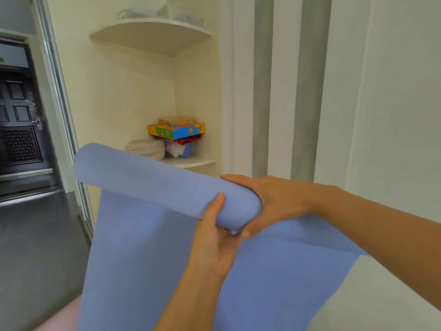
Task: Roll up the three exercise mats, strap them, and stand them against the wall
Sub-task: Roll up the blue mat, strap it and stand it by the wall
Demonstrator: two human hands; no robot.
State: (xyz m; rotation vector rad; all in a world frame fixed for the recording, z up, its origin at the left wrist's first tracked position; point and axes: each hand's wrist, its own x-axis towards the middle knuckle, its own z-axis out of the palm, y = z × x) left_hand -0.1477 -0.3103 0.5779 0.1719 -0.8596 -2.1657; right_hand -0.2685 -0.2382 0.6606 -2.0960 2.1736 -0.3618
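Mat [143, 247], blue: foam sheet, part-rolled, held in the air in front of and below the corner shelf [191, 161], loose tail hanging down. Judged light, soft and springy, so the roll would likely loosen if released. Best gripped around the roll's body, not the tail.
Right hand [274, 201]: lower right of the shelf, cupped around the roll's end.
Left hand [214, 240]: below the shelf, thumb and fingers clamped on the roll beside that end.

Half-rolled blue foam exercise mat [152, 177] held up, loose sheet hanging down. Left grip [214, 237] curls round roll's right end; right grip [274, 201] cups end face.
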